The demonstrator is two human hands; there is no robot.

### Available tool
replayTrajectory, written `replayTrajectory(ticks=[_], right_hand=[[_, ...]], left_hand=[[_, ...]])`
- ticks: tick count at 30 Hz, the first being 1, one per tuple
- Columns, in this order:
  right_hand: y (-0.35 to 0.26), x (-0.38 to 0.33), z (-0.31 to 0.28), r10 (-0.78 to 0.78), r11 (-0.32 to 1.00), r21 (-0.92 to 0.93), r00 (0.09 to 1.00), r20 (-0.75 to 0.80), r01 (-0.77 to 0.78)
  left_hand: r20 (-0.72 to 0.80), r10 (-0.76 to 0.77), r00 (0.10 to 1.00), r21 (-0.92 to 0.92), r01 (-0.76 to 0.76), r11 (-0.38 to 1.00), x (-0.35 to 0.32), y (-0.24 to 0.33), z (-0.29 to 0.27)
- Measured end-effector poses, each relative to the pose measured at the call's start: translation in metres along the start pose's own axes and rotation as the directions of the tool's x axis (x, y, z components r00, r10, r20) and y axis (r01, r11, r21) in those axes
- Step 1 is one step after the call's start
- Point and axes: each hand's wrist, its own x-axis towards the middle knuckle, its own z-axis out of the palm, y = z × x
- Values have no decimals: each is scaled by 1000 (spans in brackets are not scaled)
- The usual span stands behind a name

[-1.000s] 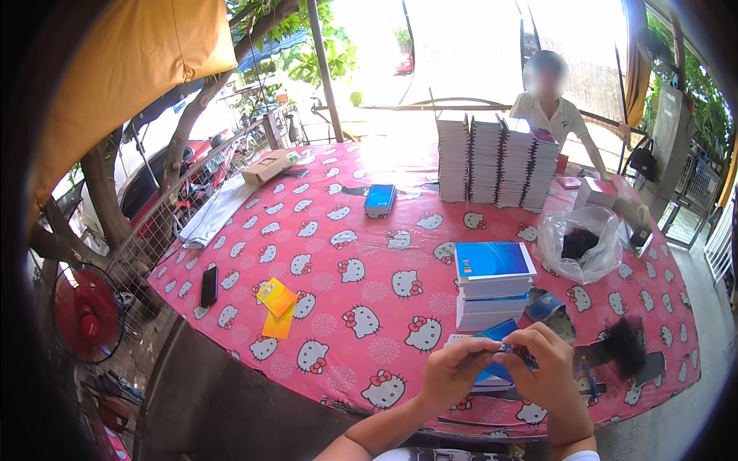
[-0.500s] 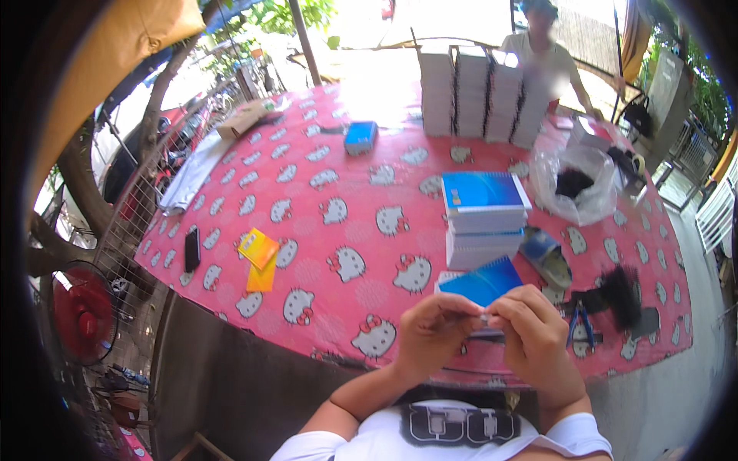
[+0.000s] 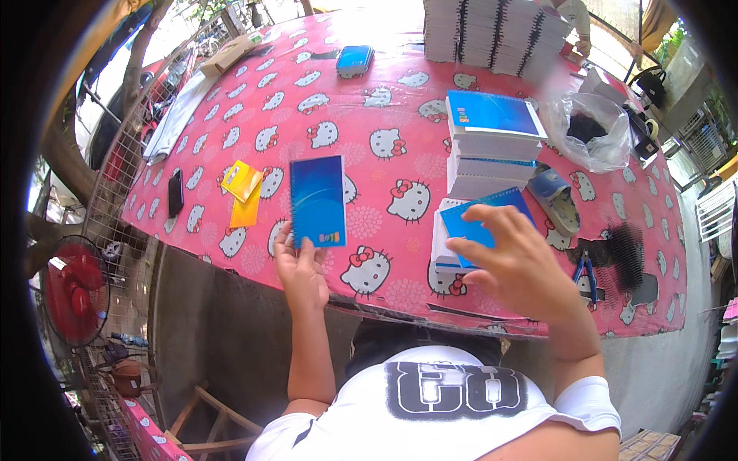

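A blue-covered notebook lies upright in view left of centre. My left hand grips its lower left corner, thumb on top. My right hand has its fingers curved apart with nothing between them. It hovers over the right part of a low pile, where a blue cover rests at a slant on white-paged pads. Just beyond stands a taller stack of blue spiral notebooks. The right fingers hide part of the slanted cover.
Pliers and a bunch of black binding coils lie at right, near a blue slipper and a clear plastic bag. Yellow booklets and a phone are at left. Tall book stacks stand at the back beside another person.
My hands, which were together over the low pile, have parted. The left has moved left and now holds a blue notebook; the right has opened. The view has tipped downward.
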Motion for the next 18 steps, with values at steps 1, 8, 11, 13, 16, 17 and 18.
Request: replayTrajectory(ticks=[1,8,11,13,16,17,18], right_hand=[[-2,1,12,-18,999,-34,997,70,20],[8,9,41,75,996,-69,952,296,-57],[19,20,33,9,999,43,947,322,-24],[21,21,32,1,997,69,946,324,-25],[22,22,34,14,996,75,944,329,-41],[21,22,34,20,996,71,943,331,-46],[21,23,33,19,996,76,945,327,-46]], left_hand=[[8,-43,999,106,42,993,7,-16,-16],[141,313,939,891,-258,374,2,-10,-17],[217,186,958,775,-285,564,-2,10,2],[279,48,959,617,-217,757,-8,11,12],[365,-39,930,544,-179,820,-21,20,36],[385,-50,922,552,-187,813,-25,23,43],[394,-63,917,530,-171,831,-26,23,47]])
